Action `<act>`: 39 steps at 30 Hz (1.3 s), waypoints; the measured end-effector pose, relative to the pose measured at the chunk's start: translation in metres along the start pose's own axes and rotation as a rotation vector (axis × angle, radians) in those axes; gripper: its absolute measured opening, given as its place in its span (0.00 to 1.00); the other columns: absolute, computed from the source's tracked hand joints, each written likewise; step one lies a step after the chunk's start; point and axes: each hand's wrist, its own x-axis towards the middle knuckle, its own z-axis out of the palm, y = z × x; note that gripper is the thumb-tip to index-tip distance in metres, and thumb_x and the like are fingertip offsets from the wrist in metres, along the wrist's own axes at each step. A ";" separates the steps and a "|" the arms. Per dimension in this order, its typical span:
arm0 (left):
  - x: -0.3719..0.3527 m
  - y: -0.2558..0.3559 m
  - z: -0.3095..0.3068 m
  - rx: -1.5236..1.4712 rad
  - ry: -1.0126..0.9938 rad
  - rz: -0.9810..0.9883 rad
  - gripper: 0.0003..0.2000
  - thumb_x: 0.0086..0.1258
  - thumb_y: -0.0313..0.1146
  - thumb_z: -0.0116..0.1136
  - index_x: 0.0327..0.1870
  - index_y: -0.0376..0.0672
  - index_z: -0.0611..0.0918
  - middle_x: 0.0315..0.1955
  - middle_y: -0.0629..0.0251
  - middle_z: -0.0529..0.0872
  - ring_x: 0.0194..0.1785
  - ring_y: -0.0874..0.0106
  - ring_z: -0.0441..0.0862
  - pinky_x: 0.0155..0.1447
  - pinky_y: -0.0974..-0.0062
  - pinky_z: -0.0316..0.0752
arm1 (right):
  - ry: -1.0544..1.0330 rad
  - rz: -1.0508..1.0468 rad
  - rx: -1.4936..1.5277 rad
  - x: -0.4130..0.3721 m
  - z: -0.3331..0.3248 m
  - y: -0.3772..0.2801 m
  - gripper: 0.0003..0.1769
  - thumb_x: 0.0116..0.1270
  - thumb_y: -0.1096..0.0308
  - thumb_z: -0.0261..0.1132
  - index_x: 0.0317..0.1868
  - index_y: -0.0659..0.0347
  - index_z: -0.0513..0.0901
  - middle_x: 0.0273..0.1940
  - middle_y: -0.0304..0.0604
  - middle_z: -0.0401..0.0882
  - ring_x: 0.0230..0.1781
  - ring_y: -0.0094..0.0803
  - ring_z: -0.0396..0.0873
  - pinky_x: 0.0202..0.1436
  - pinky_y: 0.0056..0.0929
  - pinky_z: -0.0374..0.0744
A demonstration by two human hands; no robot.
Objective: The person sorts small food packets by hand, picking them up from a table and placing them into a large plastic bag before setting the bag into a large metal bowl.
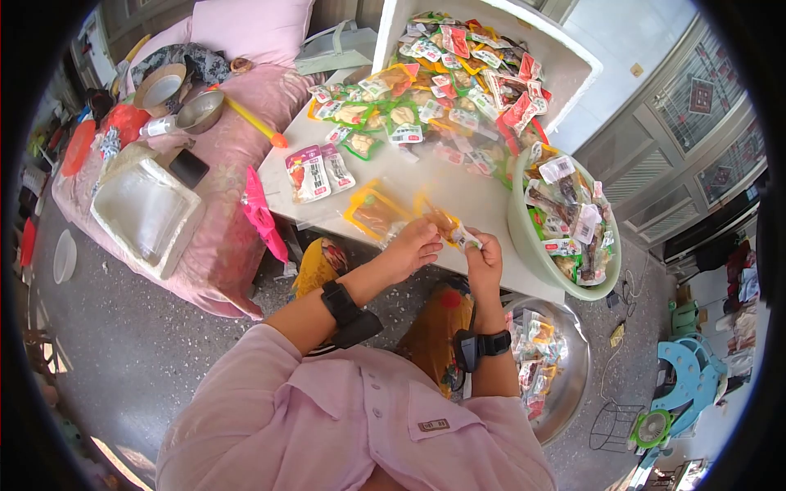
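Observation:
Between my two hands, over the front edge of the white table (485, 209), is a small clear packet (446, 227) with orange edges and brown food inside. My left hand (409, 249) pinches its left side, fingers closed. Fingers of my right hand (485, 252) are closed on its right end. Just left of it lies an orange-edged packet (375, 211). Farther left are a red-and-white packet (308, 173) and a narrower white packet (336, 167). A heap of mixed food packets (403, 113) spreads behind my hands.
A foam box (573, 59) tipped toward the table holds many packets. A green basin (519, 214) of packets stands at the right, with a metal bowl (573, 385) of packets below. At left, a foam tray (123, 192) and pans (201, 112) lie on a pink-covered bed (221, 233).

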 end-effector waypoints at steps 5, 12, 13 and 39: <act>-0.011 -0.001 0.002 -0.270 -0.200 -0.179 0.19 0.61 0.36 0.49 0.52 0.43 0.64 0.46 0.63 0.72 0.48 0.68 0.72 0.51 0.65 0.67 | -0.375 -0.472 -0.851 -0.039 0.005 -0.029 0.12 0.46 0.79 0.53 0.35 0.62 0.71 0.46 0.50 0.68 0.53 0.43 0.64 0.51 0.36 0.66; -0.011 -0.020 0.014 -0.294 -0.124 -0.023 0.17 0.61 0.27 0.44 0.52 0.42 0.64 0.47 0.62 0.71 0.50 0.66 0.71 0.54 0.64 0.65 | 0.250 0.243 -0.083 -0.077 -0.021 0.007 0.17 0.52 0.74 0.55 0.45 0.63 0.67 0.51 0.50 0.65 0.51 0.40 0.66 0.50 0.40 0.68; -0.012 -0.022 0.017 -0.296 -0.139 -0.025 0.17 0.61 0.26 0.44 0.52 0.42 0.64 0.47 0.62 0.71 0.50 0.66 0.71 0.55 0.65 0.65 | 0.201 0.407 0.353 -0.078 -0.023 0.001 0.17 0.54 0.73 0.55 0.46 0.63 0.66 0.50 0.49 0.66 0.50 0.38 0.68 0.49 0.40 0.69; -0.004 -0.010 -0.004 1.751 0.229 0.494 0.05 0.53 0.31 0.47 0.26 0.39 0.72 0.26 0.55 0.74 0.31 0.56 0.74 0.33 0.62 0.70 | 0.288 0.565 0.748 -0.065 -0.048 0.029 0.14 0.57 0.80 0.48 0.46 0.67 0.67 0.41 0.46 0.72 0.40 0.37 0.74 0.45 0.36 0.74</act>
